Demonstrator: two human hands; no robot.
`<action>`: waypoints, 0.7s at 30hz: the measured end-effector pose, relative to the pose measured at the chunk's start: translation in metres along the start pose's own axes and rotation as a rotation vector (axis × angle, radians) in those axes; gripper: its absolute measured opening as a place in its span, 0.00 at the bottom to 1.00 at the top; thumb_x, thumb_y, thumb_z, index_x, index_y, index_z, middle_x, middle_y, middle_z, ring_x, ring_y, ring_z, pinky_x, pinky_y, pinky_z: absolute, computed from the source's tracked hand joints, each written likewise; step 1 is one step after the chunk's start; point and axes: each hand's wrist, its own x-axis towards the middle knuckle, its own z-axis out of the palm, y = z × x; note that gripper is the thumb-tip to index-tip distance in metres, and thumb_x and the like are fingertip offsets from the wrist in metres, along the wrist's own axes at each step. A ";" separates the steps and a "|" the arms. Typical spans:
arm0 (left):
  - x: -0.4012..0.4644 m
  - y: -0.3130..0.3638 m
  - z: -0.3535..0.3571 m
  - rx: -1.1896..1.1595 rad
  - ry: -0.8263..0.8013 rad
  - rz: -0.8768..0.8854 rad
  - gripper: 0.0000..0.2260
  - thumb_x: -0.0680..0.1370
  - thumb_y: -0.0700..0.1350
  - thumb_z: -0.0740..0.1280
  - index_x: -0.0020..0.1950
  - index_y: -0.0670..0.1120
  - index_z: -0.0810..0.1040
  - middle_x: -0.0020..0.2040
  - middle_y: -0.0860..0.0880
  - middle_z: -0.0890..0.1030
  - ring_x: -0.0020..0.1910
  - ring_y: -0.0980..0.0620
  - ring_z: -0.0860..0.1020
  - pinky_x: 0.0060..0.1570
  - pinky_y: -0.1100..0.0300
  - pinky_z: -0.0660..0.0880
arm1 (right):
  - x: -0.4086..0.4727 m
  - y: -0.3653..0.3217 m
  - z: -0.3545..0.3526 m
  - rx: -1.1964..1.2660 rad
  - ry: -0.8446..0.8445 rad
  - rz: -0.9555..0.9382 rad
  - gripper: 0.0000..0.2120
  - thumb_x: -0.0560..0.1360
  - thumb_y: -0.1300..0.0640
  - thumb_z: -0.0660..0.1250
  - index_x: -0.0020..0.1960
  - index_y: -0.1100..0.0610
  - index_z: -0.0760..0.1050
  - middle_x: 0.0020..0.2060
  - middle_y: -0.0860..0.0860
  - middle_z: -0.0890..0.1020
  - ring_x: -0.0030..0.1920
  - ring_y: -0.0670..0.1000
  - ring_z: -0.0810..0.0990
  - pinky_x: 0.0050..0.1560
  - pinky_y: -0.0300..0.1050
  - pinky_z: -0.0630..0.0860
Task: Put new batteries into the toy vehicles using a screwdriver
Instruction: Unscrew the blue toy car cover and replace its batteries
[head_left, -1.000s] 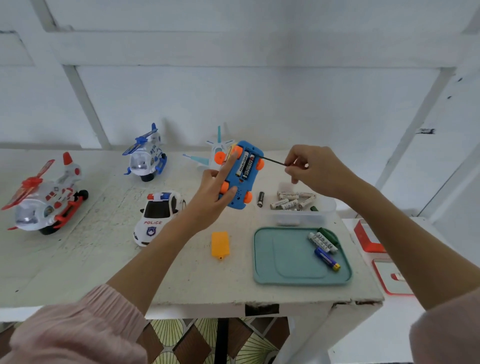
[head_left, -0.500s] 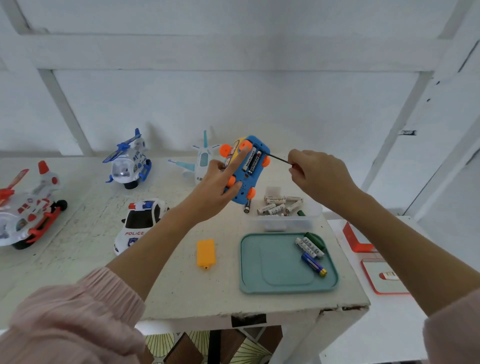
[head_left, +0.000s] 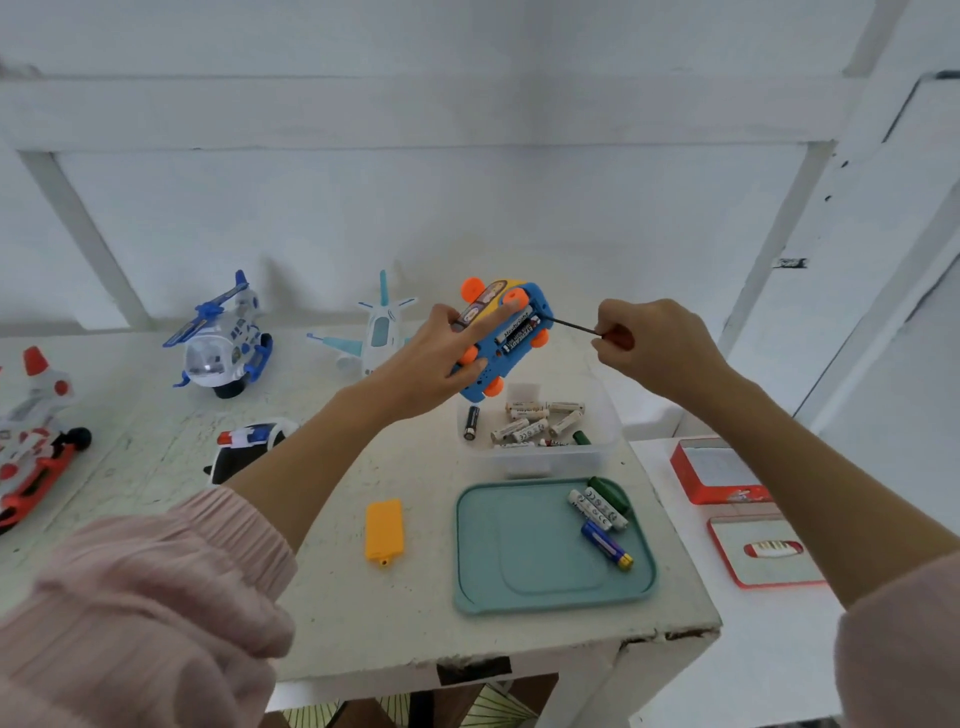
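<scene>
My left hand (head_left: 439, 358) grips a blue toy vehicle (head_left: 501, 343) with orange wheels, held up above the table with its underside toward me. Its battery bay is open and two batteries lie in it. My right hand (head_left: 644, 348) holds a screwdriver (head_left: 576, 326) with a red handle; the thin shaft's tip touches the right end of the bay. The orange battery cover (head_left: 384, 530) lies on the table. A teal tray (head_left: 530, 571) holds three batteries (head_left: 600, 512). A clear tub (head_left: 545, 457) behind it holds several more batteries.
A blue helicopter toy (head_left: 221, 340), a white plane toy (head_left: 376, 335), a police car (head_left: 249, 441) partly behind my left arm and a red-white helicopter (head_left: 31, 431) stand on the white table (head_left: 156, 483). Red boxes (head_left: 722, 475) lie on a lower surface at right.
The camera has swung, so everything sits further left and lower in view. The toy has tilted a little more upright in my left hand; the screwdriver tip stays at the bay.
</scene>
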 end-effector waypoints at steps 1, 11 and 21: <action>0.002 -0.002 0.001 0.010 -0.006 -0.005 0.28 0.82 0.46 0.56 0.73 0.66 0.43 0.55 0.44 0.62 0.46 0.46 0.67 0.51 0.61 0.67 | 0.000 0.003 0.000 -0.001 0.000 0.007 0.04 0.74 0.59 0.64 0.44 0.60 0.74 0.33 0.55 0.79 0.34 0.54 0.73 0.35 0.41 0.65; 0.017 -0.013 0.010 0.101 -0.077 -0.029 0.27 0.82 0.49 0.55 0.72 0.69 0.43 0.54 0.44 0.62 0.47 0.45 0.67 0.55 0.55 0.69 | -0.010 0.019 0.002 -0.096 -0.109 0.025 0.03 0.74 0.57 0.63 0.43 0.56 0.73 0.33 0.52 0.78 0.35 0.53 0.73 0.30 0.38 0.61; 0.020 -0.005 0.015 -0.037 -0.025 -0.084 0.26 0.83 0.47 0.54 0.74 0.65 0.45 0.54 0.43 0.63 0.52 0.43 0.67 0.57 0.55 0.68 | -0.009 -0.022 0.019 0.087 -0.107 0.032 0.06 0.77 0.55 0.61 0.49 0.58 0.72 0.38 0.51 0.77 0.41 0.54 0.73 0.39 0.43 0.65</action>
